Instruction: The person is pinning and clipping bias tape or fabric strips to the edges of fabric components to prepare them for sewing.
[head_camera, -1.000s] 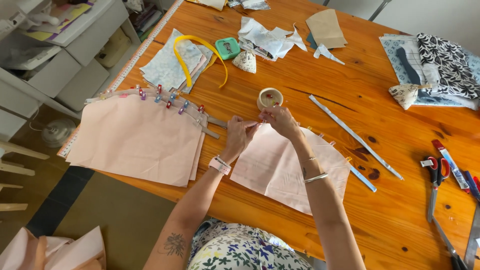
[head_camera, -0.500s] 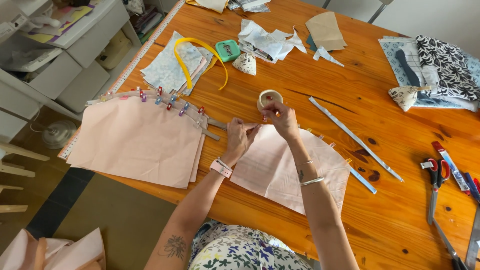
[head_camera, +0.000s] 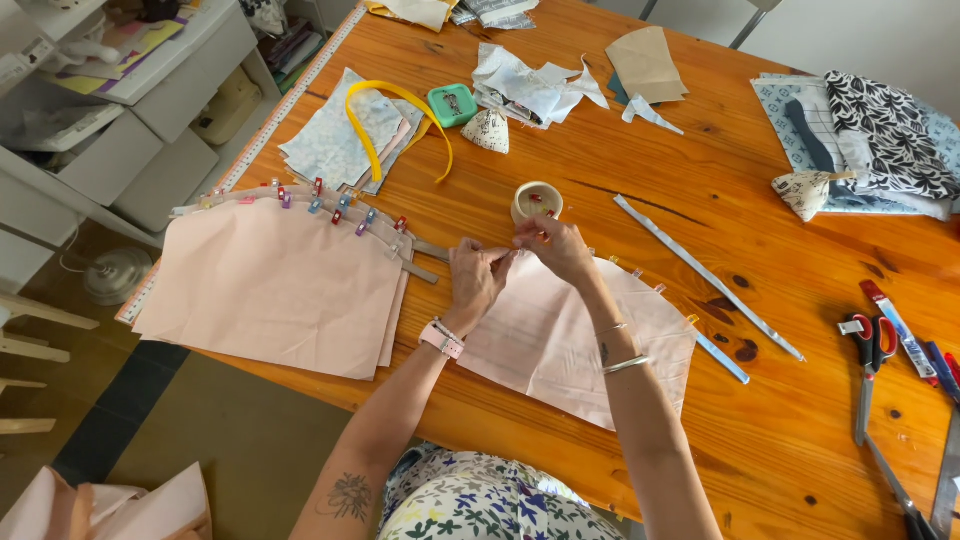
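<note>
A pale pink fabric piece (head_camera: 570, 340) lies on the wooden table (head_camera: 700, 200) in front of me. My left hand (head_camera: 478, 283) pinches its top left edge, fingers closed on the cloth. My right hand (head_camera: 556, 248) grips the same edge a little further right, apparently with a small clip between the fingertips. A small round cup (head_camera: 536, 201) holding red clips stands just beyond my right hand. Small clips sit along the fabric's upper right edge.
A stack of pink fabric (head_camera: 280, 285) edged with coloured clips lies at the left. A yellow tape (head_camera: 385, 125), green tape case (head_camera: 452, 104), paper scraps and patterned fabrics (head_camera: 880, 130) lie at the far side. Scissors (head_camera: 868, 360) and pens rest at the right.
Both hands stay at the fabric's top edge; my right hand has shifted slightly along it near the cup. The fabric has barely moved.
</note>
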